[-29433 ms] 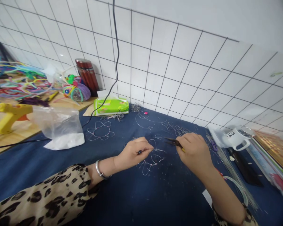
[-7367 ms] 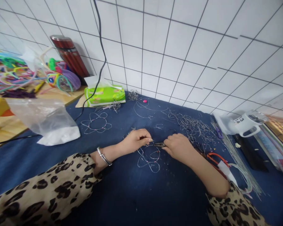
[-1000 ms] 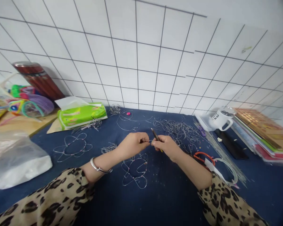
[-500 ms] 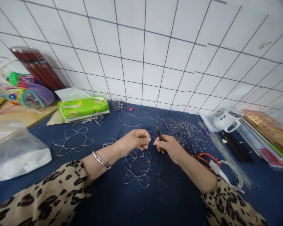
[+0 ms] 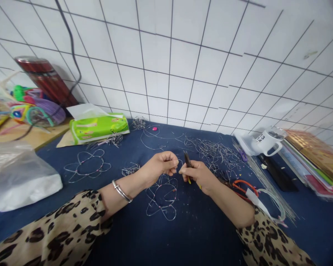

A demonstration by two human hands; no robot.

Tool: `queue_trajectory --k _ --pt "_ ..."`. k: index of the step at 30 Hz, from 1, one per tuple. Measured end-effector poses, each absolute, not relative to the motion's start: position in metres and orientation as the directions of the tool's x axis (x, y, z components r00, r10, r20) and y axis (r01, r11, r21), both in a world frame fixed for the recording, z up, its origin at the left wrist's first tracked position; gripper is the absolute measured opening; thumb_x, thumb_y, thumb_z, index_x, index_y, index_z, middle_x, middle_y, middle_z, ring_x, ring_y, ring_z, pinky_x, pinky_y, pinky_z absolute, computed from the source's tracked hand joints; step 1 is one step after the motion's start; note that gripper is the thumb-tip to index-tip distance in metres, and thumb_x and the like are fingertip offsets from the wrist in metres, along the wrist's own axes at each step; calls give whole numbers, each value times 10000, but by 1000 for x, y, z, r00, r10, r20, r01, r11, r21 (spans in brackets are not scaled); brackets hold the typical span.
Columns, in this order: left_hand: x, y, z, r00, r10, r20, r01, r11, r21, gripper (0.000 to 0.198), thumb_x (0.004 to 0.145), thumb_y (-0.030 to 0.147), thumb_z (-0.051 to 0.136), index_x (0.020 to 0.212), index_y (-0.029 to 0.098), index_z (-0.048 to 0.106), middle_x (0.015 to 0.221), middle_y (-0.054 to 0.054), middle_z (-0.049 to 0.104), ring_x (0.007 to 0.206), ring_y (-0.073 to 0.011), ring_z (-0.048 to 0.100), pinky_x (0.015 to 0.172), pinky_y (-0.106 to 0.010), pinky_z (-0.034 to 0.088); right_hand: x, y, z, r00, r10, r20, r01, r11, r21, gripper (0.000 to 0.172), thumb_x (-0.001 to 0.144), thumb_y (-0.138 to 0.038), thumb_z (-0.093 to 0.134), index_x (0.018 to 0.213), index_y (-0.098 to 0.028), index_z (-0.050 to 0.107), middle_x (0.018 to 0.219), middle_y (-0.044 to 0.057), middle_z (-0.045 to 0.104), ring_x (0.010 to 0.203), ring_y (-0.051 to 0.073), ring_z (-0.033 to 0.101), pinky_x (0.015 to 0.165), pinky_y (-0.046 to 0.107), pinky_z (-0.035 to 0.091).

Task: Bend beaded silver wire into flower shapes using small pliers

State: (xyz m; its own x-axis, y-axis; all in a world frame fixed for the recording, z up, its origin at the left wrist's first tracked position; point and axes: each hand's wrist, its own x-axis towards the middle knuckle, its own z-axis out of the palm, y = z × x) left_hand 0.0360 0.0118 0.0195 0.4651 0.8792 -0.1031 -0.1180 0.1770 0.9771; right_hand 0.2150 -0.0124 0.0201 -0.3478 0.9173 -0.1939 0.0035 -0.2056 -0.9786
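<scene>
My left hand (image 5: 166, 164) pinches a thin wire (image 5: 180, 161) that curves across the small gap between the hands. In my right hand (image 5: 196, 173) are pliers (image 5: 187, 159), dark jaws pointing up and yellow-tipped handles below the fingers; its thumb and forefinger also come close to the wire's end. Beneath my left hand lies a flower-shaped wire frame (image 5: 162, 207) with small pink beads round its inner ring. A second beaded wire flower (image 5: 87, 166) rests on the blue cloth to the left.
Loose wire pieces (image 5: 216, 149) heap behind my right hand. Orange-handled scissors (image 5: 245, 186), straight wires (image 5: 269, 188) and a white mug (image 5: 270, 142) stand right. A green tissue pack (image 5: 100, 127) and a plastic bag (image 5: 24, 177) lie left, a red thermos (image 5: 46, 79) behind.
My right hand has shifted slightly left, closer to my left hand, with the pliers still in it. A dark cable has come into view at the upper left.
</scene>
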Motion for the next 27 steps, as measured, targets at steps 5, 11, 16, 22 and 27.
queue_trajectory --k 5,11,16,22,27 --pt "39 8 20 452 887 -96 -157 185 970 144 776 260 599 761 135 528 622 5 564 565 -80 518 562 -213 418 214 -14 19 -343 924 -169 -4 -181 -984 133 677 -286 629 703 -163 585 570 -28 535 522 90 478 553 235 367" --pt "42 3 17 434 896 -92 -204 197 959 160 774 281 606 792 138 536 647 2 562 571 -80 516 575 -218 419 213 -16 19 -345 923 -170 15 -176 -984 145 682 -301 622 705 -167 573 581 -28 536 533 89 477 531 223 352" --pt "41 5 18 469 876 -108 -214 232 949 159 779 284 603 787 141 536 673 6 555 578 -73 519 586 -216 419 213 -16 20 -343 923 -174 13 -181 -983 139 683 -291 623 712 -164 573 583 -26 538 532 90 478 539 224 357" --pt "38 12 18 514 846 -142 -201 280 939 203 776 324 604 803 129 557 710 -16 563 590 -81 519 570 -220 430 212 -17 21 -335 926 -176 0 -186 -982 149 677 -295 626 716 -159 578 579 -24 539 531 91 479 562 235 370" --pt "37 13 17 511 848 -144 -161 259 952 202 770 316 615 827 123 591 648 -7 558 573 -80 513 542 -207 422 211 -18 21 -345 927 -149 43 -143 -989 123 689 -276 609 701 -159 574 579 -26 530 544 90 475 568 231 369"
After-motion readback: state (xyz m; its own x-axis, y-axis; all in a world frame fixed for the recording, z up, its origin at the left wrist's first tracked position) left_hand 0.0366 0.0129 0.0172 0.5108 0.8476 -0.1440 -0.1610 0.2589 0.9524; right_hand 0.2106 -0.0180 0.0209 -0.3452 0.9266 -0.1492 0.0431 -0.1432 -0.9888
